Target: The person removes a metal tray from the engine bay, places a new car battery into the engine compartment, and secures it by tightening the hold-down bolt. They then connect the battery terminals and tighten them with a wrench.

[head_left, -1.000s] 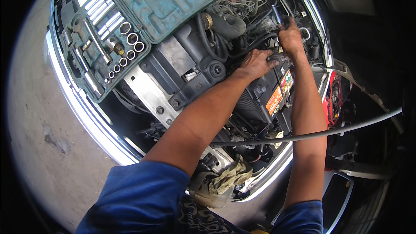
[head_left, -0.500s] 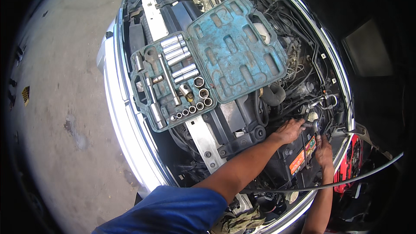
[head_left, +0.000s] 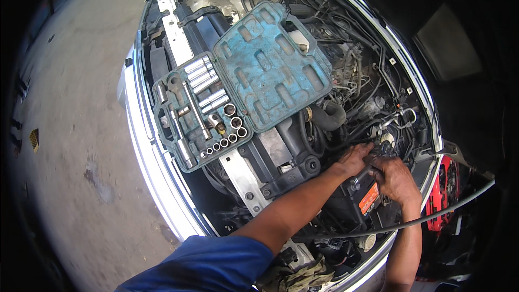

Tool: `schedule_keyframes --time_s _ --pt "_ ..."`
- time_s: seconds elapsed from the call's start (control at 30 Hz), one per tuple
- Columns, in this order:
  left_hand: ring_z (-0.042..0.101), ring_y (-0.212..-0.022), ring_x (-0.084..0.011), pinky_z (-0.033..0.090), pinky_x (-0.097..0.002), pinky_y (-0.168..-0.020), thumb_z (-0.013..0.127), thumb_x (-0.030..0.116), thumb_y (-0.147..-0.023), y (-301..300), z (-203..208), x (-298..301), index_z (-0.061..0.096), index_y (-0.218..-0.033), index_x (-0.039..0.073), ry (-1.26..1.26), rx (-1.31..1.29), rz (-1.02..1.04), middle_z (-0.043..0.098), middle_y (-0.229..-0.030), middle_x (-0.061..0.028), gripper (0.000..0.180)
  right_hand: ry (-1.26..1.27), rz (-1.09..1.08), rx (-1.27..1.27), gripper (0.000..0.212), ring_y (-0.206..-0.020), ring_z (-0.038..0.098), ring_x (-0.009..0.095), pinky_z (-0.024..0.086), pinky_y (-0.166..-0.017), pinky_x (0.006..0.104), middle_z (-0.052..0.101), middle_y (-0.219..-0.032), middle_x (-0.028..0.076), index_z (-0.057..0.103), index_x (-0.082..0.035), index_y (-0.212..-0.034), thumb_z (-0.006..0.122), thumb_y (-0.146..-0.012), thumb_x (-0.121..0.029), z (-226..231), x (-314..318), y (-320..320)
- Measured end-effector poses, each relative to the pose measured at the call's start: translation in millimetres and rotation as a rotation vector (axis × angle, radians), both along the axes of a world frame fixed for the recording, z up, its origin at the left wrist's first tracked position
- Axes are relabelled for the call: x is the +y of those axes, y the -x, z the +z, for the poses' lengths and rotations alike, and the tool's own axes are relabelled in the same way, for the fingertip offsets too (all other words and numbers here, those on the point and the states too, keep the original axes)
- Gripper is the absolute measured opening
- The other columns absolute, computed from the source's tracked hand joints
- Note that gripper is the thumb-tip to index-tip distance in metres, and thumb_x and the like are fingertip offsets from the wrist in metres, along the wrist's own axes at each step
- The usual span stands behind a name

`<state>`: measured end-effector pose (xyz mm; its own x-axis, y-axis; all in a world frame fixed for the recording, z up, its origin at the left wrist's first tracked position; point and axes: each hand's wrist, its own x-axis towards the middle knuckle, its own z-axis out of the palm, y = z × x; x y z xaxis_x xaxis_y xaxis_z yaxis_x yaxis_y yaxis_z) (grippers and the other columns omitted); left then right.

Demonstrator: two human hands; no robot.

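Since half a second ago both hands have stayed at the battery corner of the engine bay; the view has swung slightly, so the socket case now sits nearer the picture's middle. A second ago the case was cut off at the top edge.

Count: two hands, one wrench, one battery, one socket case (two halves, hinged open).

Left hand [head_left: 354, 158]: fingers curled down beside the wrench head, resting on dark engine parts; whether it actually grips anything I cannot tell. Right hand [head_left: 397, 179]: closed around the handle of the wrench [head_left: 361, 176], a slim metal bar slanting down toward the battery [head_left: 359, 203]. The battery is a black box with an orange label, just under both hands.

Socket case [head_left: 238, 97]: teal moulded plastic, scuffed and dusty, lying across the engine top. Its tray half holds rows of shiny round sockets and long steel bars; its lid half shows empty ribbed recesses.

Rag [head_left: 297, 278] (crumpled, stained cloth) lies on the car's front edge, near the blue sleeve [head_left: 205, 265]. Thin grey rod [head_left: 432, 216] crosses below the right wrist.
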<state>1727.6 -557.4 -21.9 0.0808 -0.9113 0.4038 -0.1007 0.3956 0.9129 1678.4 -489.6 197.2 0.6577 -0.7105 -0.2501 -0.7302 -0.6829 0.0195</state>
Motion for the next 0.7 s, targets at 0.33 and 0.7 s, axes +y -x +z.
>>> schedule_keyframes --time_s 0.33,0.7 --pt "0.064 -0.111 -0.0478 0.053 -0.0523 -0.095 0.065 0.025 -0.1 -10.8 13.6 -1.6 0.062 -0.123 0.0 -0.105 -0.136 -0.138 0.068 -0.116 -0.028 0.035 0.537 -0.209 -0.184 0.048 -0.128 0.055 0.046 0.045 -0.111 0.045 0.061 -0.136 0.026 0.061 -0.01 -0.14 0.056 -0.092 -0.01 -81.4 -186.9 27.8" --pt "0.06 -0.117 -0.0492 0.05 -0.0516 -0.1 0.06 0.034 -0.103 -13.0 13.9 2.9 0.059 -0.126 0.0 -0.14 -0.161 -0.135 0.066 -0.121 -0.0291 0.041 0.341 -0.543 -0.201 0.043 -0.111 0.063 0.052 0.051 -0.095 0.0533 0.065 -0.12 0.033 0.05 -0.002 -0.143 0.054 -0.103 -0.017 -81.6 28.9 151.5"
